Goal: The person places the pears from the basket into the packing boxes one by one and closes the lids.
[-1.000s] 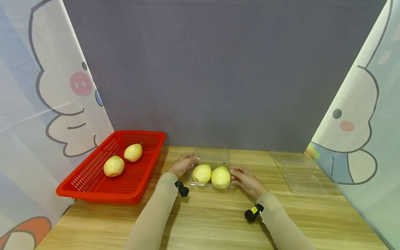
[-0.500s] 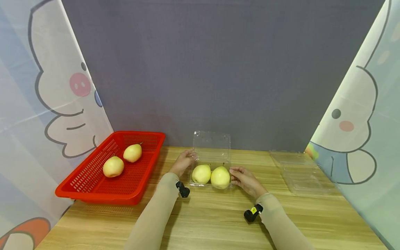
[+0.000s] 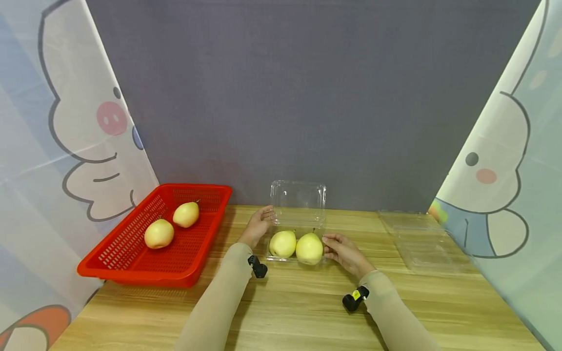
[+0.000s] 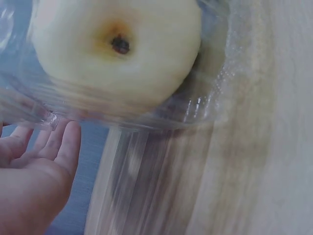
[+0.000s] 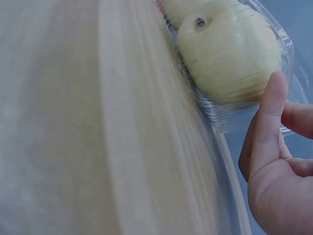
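A clear plastic clamshell container [image 3: 324, 261] sits mid-table with two yellow pears [image 3: 283, 243] [image 3: 309, 248] in its base. Its hinged lid [image 3: 297, 200] stands upright behind them. My left hand [image 3: 262, 222] touches the lid's lower left edge with straight fingers [image 4: 63, 147]. In the left wrist view one pear [image 4: 117, 49] fills the container [image 4: 205, 107] just above those fingers. My right hand [image 3: 333, 242] pinches the base's right rim. In the right wrist view the thumb [image 5: 269, 117] lies against the container wall [image 5: 230, 117] beside a pear [image 5: 230, 54].
A red slotted basket [image 3: 131, 265] at the left holds two more pears [image 3: 159, 233] [image 3: 186, 214]. Another clear container [image 3: 421, 243] lies open at the right back. A grey backdrop and cartoon-print curtains enclose the wooden table [image 3: 298, 312].
The lid has swung up from lying flat behind the base to standing upright, with my left hand rising along its left edge. My right hand has stayed on the rim.
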{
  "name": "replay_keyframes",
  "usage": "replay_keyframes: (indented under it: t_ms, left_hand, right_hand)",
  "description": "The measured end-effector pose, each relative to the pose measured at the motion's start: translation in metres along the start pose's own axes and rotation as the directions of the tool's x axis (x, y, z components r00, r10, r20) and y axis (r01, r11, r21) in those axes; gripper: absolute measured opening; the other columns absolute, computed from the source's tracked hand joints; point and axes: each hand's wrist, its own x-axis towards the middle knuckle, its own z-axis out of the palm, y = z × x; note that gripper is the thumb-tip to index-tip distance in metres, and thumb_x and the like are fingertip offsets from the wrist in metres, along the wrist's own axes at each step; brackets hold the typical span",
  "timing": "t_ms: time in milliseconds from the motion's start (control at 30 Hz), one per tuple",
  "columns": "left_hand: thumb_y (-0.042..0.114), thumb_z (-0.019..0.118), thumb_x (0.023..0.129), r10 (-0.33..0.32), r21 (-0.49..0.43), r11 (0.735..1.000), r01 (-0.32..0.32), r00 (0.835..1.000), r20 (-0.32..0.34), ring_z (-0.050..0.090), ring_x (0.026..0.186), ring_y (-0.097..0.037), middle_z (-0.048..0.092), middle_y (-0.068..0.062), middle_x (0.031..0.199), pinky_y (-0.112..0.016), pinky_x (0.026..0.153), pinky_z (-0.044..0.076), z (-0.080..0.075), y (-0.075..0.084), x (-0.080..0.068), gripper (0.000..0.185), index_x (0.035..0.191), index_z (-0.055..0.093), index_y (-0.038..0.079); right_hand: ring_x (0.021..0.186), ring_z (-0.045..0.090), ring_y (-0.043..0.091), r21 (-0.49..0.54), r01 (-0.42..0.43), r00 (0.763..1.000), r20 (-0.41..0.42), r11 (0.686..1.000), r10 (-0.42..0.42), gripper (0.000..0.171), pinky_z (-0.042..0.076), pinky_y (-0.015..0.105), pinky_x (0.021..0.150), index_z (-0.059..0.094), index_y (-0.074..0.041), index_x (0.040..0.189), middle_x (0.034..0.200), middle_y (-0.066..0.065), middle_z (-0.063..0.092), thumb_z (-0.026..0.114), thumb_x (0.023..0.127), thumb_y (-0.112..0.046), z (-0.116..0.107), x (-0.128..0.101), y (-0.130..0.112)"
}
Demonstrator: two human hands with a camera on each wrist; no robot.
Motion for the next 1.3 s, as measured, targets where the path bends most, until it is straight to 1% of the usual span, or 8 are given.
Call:
replay_keyframes:
  t_ms: [67, 300, 533, 833, 933, 1100, 1167, 1300]
  left_hand:
    - [-0.009, 0.054, 0.096, 0.019, 0.002, 1.0, -0.019, 1.0, 0.002, 0.048, 0.131, -0.04, 0.048, -0.028, 0.142, -0.045, 0.104, 0.045, 0.0, 0.0, 0.001, 0.053, 0.147, 0.039, -0.006]
    - [-0.001, 0.056, 0.099, 0.03, 0.025, 0.999, -0.03, 0.999, -0.015, 0.048, 0.131, -0.038, 0.049, -0.023, 0.142, -0.048, 0.106, 0.042, -0.001, 0.004, 0.0, 0.047, 0.145, 0.044, -0.003]
    - [0.001, 0.056, 0.099, 0.053, 0.027, 0.998, -0.053, 0.998, -0.017, 0.05, 0.13, -0.039, 0.052, -0.024, 0.139, -0.048, 0.106, 0.043, -0.001, 0.008, -0.002, 0.043, 0.141, 0.047, -0.004]
    - [0.011, 0.056, 0.102, 0.047, 0.061, 0.997, -0.047, 0.999, 0.001, 0.05, 0.13, -0.034, 0.052, -0.018, 0.142, -0.048, 0.108, 0.041, -0.004, 0.01, -0.005, 0.045, 0.146, 0.05, 0.006]
    - [0.012, 0.055, 0.102, 0.052, 0.056, 0.997, -0.052, 0.999, 0.011, 0.049, 0.131, -0.034, 0.051, -0.017, 0.144, -0.048, 0.109, 0.04, -0.005, 0.009, -0.004, 0.046, 0.147, 0.049, 0.006]
    - [0.014, 0.044, 0.106, 0.063, 0.021, 0.998, -0.064, 0.997, 0.044, 0.048, 0.134, -0.035, 0.048, -0.019, 0.148, -0.047, 0.111, 0.037, -0.007, 0.01, -0.007, 0.043, 0.147, 0.047, 0.002]
    - [0.017, 0.037, 0.107, 0.064, -0.003, 0.998, -0.064, 0.996, 0.062, 0.046, 0.135, -0.036, 0.046, -0.02, 0.149, -0.046, 0.113, 0.036, -0.008, 0.011, -0.008, 0.044, 0.148, 0.046, 0.001]
    - [0.024, 0.03, 0.109, 0.06, -0.032, 0.998, -0.057, 0.994, 0.091, 0.042, 0.138, -0.037, 0.044, -0.021, 0.15, -0.045, 0.114, 0.033, -0.01, 0.013, -0.008, 0.048, 0.148, 0.044, -0.001]
  right_hand:
    - [0.08, 0.056, 0.01, 0.001, -0.004, 1.0, -0.001, 1.0, 0.004, 0.042, 0.054, 0.019, 0.068, 0.037, 0.013, 0.136, 0.097, 0.006, 0.056, 0.052, 0.105, -0.011, -0.001, 0.0, 0.0]
    - [0.081, 0.057, 0.011, -0.013, -0.001, 1.0, 0.006, 1.0, 0.001, 0.042, 0.054, 0.02, 0.069, 0.038, 0.011, 0.136, 0.099, 0.006, 0.056, 0.053, 0.105, -0.013, -0.003, 0.0, 0.0]
    - [0.082, 0.057, 0.011, -0.021, 0.001, 1.0, 0.001, 1.0, -0.001, 0.042, 0.054, 0.019, 0.068, 0.038, 0.012, 0.136, 0.098, 0.006, 0.056, 0.053, 0.105, -0.012, -0.002, 0.0, -0.001]
    - [0.081, 0.056, 0.011, -0.015, -0.004, 1.0, -0.001, 1.0, 0.004, 0.041, 0.054, 0.019, 0.068, 0.039, 0.011, 0.136, 0.098, 0.006, 0.056, 0.053, 0.105, -0.011, -0.002, -0.001, -0.001]
    - [0.081, 0.057, 0.011, -0.011, -0.009, 1.0, -0.004, 1.0, 0.009, 0.041, 0.054, 0.019, 0.068, 0.039, 0.011, 0.136, 0.098, 0.006, 0.056, 0.053, 0.105, -0.011, -0.001, -0.001, -0.001]
    - [0.081, 0.057, 0.011, -0.01, -0.008, 1.0, -0.008, 1.0, 0.008, 0.041, 0.054, 0.019, 0.068, 0.038, 0.011, 0.137, 0.099, 0.006, 0.056, 0.052, 0.105, -0.011, 0.001, -0.002, -0.001]
    - [0.081, 0.057, 0.011, -0.011, -0.005, 1.0, -0.007, 1.0, 0.005, 0.041, 0.054, 0.019, 0.068, 0.038, 0.011, 0.137, 0.098, 0.006, 0.056, 0.053, 0.105, -0.011, 0.001, -0.002, -0.001]
    - [0.081, 0.056, 0.011, -0.01, -0.003, 1.0, -0.006, 1.0, 0.003, 0.042, 0.054, 0.019, 0.068, 0.038, 0.011, 0.137, 0.098, 0.006, 0.056, 0.053, 0.105, -0.012, 0.0, -0.003, -0.001]
